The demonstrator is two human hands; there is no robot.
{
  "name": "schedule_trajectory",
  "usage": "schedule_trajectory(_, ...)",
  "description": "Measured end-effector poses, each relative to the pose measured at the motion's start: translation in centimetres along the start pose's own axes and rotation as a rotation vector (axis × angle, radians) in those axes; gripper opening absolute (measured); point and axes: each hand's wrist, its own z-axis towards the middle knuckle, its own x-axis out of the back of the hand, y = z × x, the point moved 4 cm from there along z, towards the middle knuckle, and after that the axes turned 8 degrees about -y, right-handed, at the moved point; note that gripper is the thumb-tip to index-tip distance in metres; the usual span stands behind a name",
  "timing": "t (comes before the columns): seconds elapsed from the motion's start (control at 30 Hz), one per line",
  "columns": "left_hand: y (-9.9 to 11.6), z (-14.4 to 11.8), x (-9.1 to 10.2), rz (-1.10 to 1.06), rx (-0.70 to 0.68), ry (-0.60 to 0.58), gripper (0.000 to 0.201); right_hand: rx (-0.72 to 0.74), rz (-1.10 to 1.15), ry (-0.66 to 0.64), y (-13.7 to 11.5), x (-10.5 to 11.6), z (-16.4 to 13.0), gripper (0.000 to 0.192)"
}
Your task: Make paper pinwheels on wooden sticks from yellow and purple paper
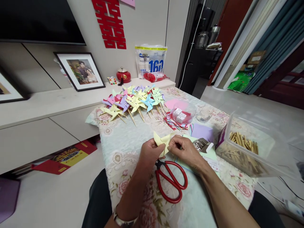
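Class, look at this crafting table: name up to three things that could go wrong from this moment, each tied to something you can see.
1. The red scissors lie right under the wrists; a lowered left hand or right hand might catch the blades.
2. The yellow paper is pinched by both hands; a hard pull could tear or crease it.
3. The clear box of sticks sits near the table edge and could be knocked off.

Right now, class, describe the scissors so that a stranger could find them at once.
Start at the floral tablecloth covering the table. Near its front edge, just below the left hand and right hand folding yellow paper, lie the scissors. Their big red loop handles set them apart.
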Motion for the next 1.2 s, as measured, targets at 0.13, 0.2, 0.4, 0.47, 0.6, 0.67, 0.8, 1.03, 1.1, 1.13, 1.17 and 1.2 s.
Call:
schedule_trajectory(0.13,-0.05,0.07,-0.01,0.01,0.011,0.023,0.017,0.001,-0.041,0.018,0.03,-0.04,0.08,0.015)
schedule_trajectory(0.2,-0.07,0.11,0.0,0.014,0.013,0.034,0.017,0.006,-0.065,0.027,0.04,-0.08,0.1,0.016)
schedule_trajectory(0.4,-0.01,0.07,-0.13,0.019,0.015,0.032,0.017,0.024,-0.125,0.044,0.06,-0.11,0.13,0.017)
schedule_trajectory(0.47,-0.05,0.06,-0.14,0.037,0.019,0.033,0.018,0.029,-0.135,0.043,0.04,-0.13,0.1,0.017)
schedule_trajectory(0.6,-0.23,0.09,-0.1,0.072,0.017,0.031,0.02,0.028,-0.152,0.037,0.01,-0.2,0.0,0.017)
schedule_trajectory(0.67,-0.29,0.13,-0.08,0.084,0.008,0.029,0.021,0.03,-0.157,0.032,0.01,-0.25,-0.01,0.017)
schedule_trajectory(0.8,-0.38,0.27,-0.07,0.081,0.014,0.027,0.018,0.038,-0.181,0.029,0.01,-0.24,0.05,0.017)
schedule_trajectory(1.03,-0.35,0.35,-0.03,0.105,0.012,0.013,0.014,0.048,-0.203,0.029,0.0,-0.1,0.0,0.017)
schedule_trajectory(1.1,-0.4,0.33,0.0,0.109,0.017,0.016,0.014,0.044,-0.207,0.03,0.01,-0.09,0.0,0.017)
schedule_trajectory(1.13,-0.43,0.33,-0.01,0.11,0.017,0.016,0.015,0.041,-0.209,0.029,0.02,-0.1,0.01,0.017)
schedule_trajectory(1.17,-0.46,0.32,-0.01,0.112,0.017,0.015,0.015,0.038,-0.21,0.028,0.02,-0.12,0.03,0.017)
schedule_trajectory(1.2,-0.5,0.33,-0.02,0.114,0.016,0.015,0.016,0.035,-0.209,0.027,0.02,-0.13,0.04,0.017)
